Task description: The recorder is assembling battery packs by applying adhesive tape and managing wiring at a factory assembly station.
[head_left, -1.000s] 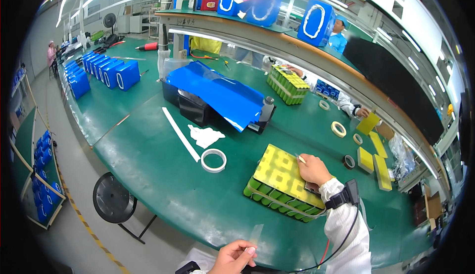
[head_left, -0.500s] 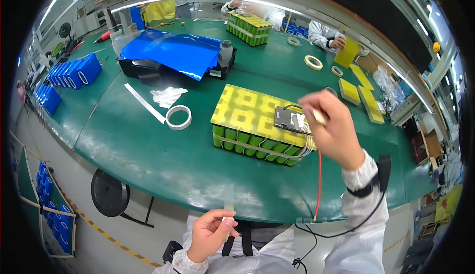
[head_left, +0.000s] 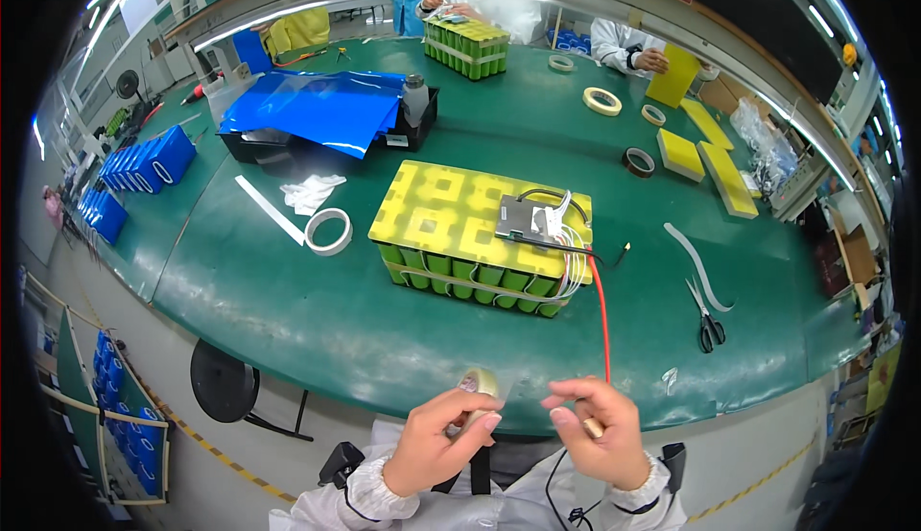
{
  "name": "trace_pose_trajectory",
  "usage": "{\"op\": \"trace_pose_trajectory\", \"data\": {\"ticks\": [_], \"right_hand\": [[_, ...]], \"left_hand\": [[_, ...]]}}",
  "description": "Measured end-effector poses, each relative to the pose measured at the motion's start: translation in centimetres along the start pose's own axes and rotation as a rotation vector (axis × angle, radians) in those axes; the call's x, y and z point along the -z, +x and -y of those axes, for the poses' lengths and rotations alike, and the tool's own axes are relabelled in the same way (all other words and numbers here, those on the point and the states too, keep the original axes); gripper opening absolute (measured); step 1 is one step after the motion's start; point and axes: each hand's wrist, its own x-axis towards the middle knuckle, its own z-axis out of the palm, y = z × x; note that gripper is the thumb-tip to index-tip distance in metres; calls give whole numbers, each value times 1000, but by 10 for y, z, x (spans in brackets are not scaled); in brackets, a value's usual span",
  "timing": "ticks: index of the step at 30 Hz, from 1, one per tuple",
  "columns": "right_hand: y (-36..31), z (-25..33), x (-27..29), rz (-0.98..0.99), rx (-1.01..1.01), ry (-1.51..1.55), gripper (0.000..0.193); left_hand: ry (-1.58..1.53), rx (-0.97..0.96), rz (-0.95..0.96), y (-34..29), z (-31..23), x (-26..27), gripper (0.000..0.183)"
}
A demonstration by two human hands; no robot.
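Note:
My left hand (head_left: 432,447) pinches a short piece of beige tape (head_left: 477,383) at the table's near edge. My right hand (head_left: 602,432) is close beside it, fingers closed around the end of a red wire (head_left: 602,325), fingertips almost touching the tape. The wire runs up to a battery pack (head_left: 451,216) of green cells under a yellow sheet. A small grey circuit board (head_left: 523,216) with thin white and black leads lies on top of the pack. Both hands are in front of the pack and apart from it.
A white tape roll (head_left: 328,231) and white strip lie left of the pack; scissors (head_left: 708,322) and a curled strip lie right. A black tray under blue film (head_left: 307,107), a second pack (head_left: 467,45), tape rolls, yellow sheets (head_left: 683,153) and a co-worker's hand (head_left: 653,59) sit behind.
My right hand has come down from above the pack to the table's near edge, bringing the red wire end. My left hand rose to meet it with the tape. The view tilted down.

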Motion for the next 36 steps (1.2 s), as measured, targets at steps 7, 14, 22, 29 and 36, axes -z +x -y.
{"op": "trace_pose_trajectory", "data": {"ticks": [7, 14, 22, 29, 36], "right_hand": [[8, -10, 12, -117, -7, 115, 49], [-5, -38, -9, 13, -18, 213, 20], [-19, -37, -54, 165, -38, 74, 17], [-3, -52, -114, 155, 187, -392, 12], [-7, -56, -131, 108, 167, -458, 17]], "left_hand": [[265, -96, 101, 11, -9, -8, 17], [390, -125, 136, -1, -19, 3, 18], [97, 386, 215, -96, 5, 6, 39], [-577, 700, -131, -124, 44, -8, 40], [-654, 667, -181, -127, 56, -4, 41]]}}
